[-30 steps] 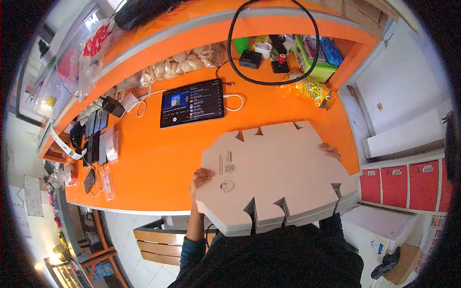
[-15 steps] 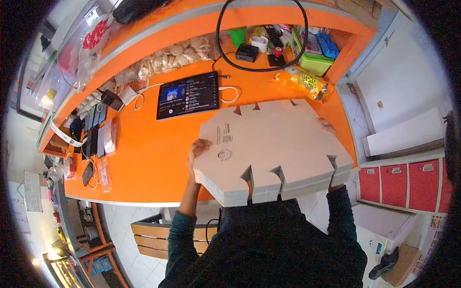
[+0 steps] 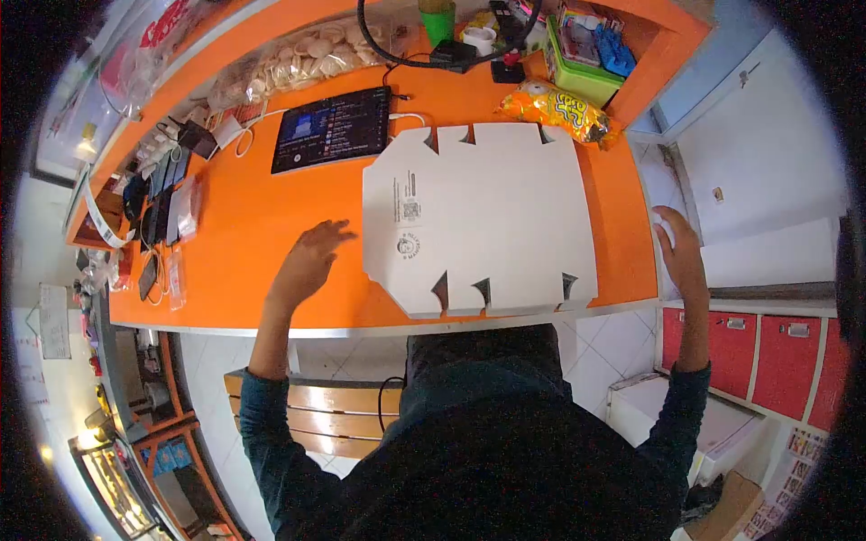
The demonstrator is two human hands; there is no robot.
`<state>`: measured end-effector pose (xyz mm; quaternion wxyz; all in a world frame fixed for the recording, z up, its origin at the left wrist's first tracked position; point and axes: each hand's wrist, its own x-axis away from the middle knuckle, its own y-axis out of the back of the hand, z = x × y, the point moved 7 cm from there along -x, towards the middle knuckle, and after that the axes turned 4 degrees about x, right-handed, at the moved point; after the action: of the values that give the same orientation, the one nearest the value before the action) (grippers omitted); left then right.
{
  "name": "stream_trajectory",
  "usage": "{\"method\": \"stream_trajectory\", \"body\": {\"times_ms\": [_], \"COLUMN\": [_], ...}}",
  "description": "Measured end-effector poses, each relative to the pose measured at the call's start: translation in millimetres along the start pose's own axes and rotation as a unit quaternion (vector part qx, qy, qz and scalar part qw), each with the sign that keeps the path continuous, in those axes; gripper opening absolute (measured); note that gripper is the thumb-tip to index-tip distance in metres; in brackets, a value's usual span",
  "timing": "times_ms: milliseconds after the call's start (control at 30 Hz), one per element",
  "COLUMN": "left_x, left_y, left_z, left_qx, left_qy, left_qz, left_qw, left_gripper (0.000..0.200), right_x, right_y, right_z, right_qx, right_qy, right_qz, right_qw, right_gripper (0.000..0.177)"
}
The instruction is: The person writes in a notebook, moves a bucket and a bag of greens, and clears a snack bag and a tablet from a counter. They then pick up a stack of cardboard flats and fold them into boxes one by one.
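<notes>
A stack of flat, unfolded cardboard boxes [image 3: 505,216] lies on the orange table, close to its front edge. The top sheet has notched edges, a printed round logo and a square code on its left part. Left of the stack, my left hand [image 3: 311,257] hovers with its fingers apart, touching nothing. My right hand [image 3: 682,248] is off to the right of the stack, past the table's right edge; its thumb and fingers are spread and hold nothing.
Behind the stack are a tablet [image 3: 330,129] and an orange snack bag [image 3: 561,110]. A black cable loop [image 3: 433,63] hangs in front of the shelf. A green box [image 3: 577,72] stands at back right. Phones and cables [image 3: 162,212] lie at far left; a wooden bench [image 3: 316,419] stands below.
The cardboard stack, held by both hands before, now rests flat on the table. Both hands have let go and moved outward, one to each side.
</notes>
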<state>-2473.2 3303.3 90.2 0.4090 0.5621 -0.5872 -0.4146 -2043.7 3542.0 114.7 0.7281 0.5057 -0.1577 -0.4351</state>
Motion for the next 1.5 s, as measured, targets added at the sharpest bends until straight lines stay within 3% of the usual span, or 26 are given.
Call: {"method": "stream_trajectory", "body": {"times_ms": [33, 133, 333, 500, 667, 767, 867, 967, 1067, 1133, 1233, 1367, 1500], "left_x": [0.7, 0.6, 5.2, 1.1, -1.7, 0.6, -1.3, -17.0, -50.9, -65.1, -82.1, -110.7, -122.5], "left_y": [4.5, -22.1, -57.4, -53.0, -54.9, -42.9, -30.8, -25.9, -24.2, -8.0, 3.7, 0.9, 3.4], "left_z": [0.3, 22.4, 3.9, -3.1, 5.2, -7.9, -16.4, 14.2, 74.9, 114.1, 148.2, 182.6, 186.7], "left_qx": [0.074, 0.222, 0.241, 0.194, 0.211, 0.167, 0.124, 0.079, 0.058, 0.024, -0.105, -0.043, -0.052], "left_qy": [0.016, 0.214, 0.314, 0.326, 0.327, 0.327, 0.334, 0.348, 0.326, 0.327, 0.402, 0.403, 0.393], "left_qz": [-0.032, -0.169, -0.279, -0.273, -0.241, -0.29, -0.261, -0.162, -0.178, -0.304, -0.298, -0.234, -0.231], "left_qw": [0.997, 0.936, 0.875, 0.884, 0.889, 0.884, 0.897, 0.92, 0.926, 0.894, 0.859, 0.884, 0.889], "left_gripper": [0.033, 0.029, 0.026, 0.026, 0.027, 0.026, 0.024, 0.022, 0.02, 0.023, 0.033, 0.035, 0.034], "right_x": [1.2, 9.6, 15.9, 17.8, 13.7, 14.4, 15.7, 20.1, 24.5, 26.1, 30.5, 33.2, 39.6], "right_y": [3.9, -50.0, -105.8, -95.6, -99.7, -96.8, -97.7, -101.0, -102.6, -104.4, -100.6, -102.7, -104.8], "right_z": [3.0, -18.3, 29.1, 45.4, 42.3, 43.6, 41.3, 32.8, 26.9, 26.1, 30.6, 36.6, 36.4], "right_qx": [-0.051, -0.161, -0.171, -0.105, -0.071, -0.068, -0.076, -0.096, -0.11, -0.131, -0.165, -0.137, -0.133], "right_qy": [-0.036, -0.137, -0.128, -0.107, -0.088, -0.095, -0.112, -0.12, -0.139, -0.174, -0.237, -0.253, -0.252], "right_qz": [-0.015, 0.01, 0.05, -0.014, 0.007, -0.02, -0.016, -0.031, -0.043, -0.039, -0.031, -0.045, -0.108], "right_qw": [0.998, 0.977, 0.976, 0.989, 0.994, 0.993, 0.991, 0.988, 0.983, 0.975, 0.957, 0.957, 0.952], "right_gripper": [0.028, 0.03, 0.03, 0.028, 0.03, 0.03, 0.028, 0.027, 0.029, 0.029, 0.03, 0.033, 0.032]}}
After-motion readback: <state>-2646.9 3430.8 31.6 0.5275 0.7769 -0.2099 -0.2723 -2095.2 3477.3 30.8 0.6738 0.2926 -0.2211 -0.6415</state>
